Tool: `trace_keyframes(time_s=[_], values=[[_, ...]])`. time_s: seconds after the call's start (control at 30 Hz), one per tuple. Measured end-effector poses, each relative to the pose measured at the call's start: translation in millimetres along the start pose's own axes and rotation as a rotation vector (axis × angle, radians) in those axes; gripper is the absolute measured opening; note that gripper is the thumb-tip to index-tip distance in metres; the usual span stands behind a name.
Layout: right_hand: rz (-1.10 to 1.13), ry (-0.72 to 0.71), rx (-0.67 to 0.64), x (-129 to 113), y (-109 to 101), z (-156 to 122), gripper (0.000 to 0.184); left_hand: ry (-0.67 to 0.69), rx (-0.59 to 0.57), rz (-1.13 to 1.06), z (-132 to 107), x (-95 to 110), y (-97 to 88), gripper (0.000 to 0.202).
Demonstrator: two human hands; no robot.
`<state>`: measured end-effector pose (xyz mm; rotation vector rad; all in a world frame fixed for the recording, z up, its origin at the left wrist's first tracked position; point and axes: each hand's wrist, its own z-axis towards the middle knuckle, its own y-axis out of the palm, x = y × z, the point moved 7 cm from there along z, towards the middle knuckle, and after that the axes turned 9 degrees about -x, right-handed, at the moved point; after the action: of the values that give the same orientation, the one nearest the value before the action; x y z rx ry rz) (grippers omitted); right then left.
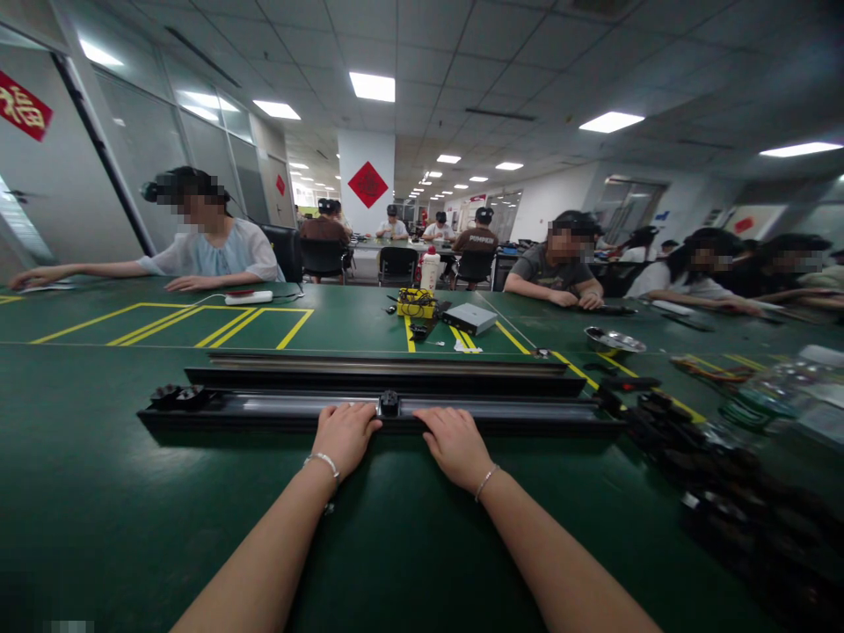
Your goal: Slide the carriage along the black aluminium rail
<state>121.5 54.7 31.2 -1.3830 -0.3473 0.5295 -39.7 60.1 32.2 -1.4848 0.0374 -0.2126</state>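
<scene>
A long black rail with a silver channel [264,406] lies across the green table in front of me. My left hand [343,435] rests on its near edge, fingers curled over the rail just left of a small black block [389,402] that sits in the channel. My right hand [454,442] grips the near edge just right of that block, fingers curled over. A second long rail [382,363] lies parallel behind the first. Each wrist wears a thin bracelet.
Black parts [665,422] are heaped at the right end of the rail. Farther back stand a yellow box [416,302], a grey box [469,317] and a metal bowl [613,339]. Other people sit at the table's far side, left and right.
</scene>
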Motion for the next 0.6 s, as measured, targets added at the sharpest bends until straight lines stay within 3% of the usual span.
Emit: trace_keyframes(time_s=[0.6], values=[[0.039,-0.020,0.028,-0.7,-2.1,-0.8,0.035,0.038,0.019,-0.001,2.1,-0.1,3.1,0.023]])
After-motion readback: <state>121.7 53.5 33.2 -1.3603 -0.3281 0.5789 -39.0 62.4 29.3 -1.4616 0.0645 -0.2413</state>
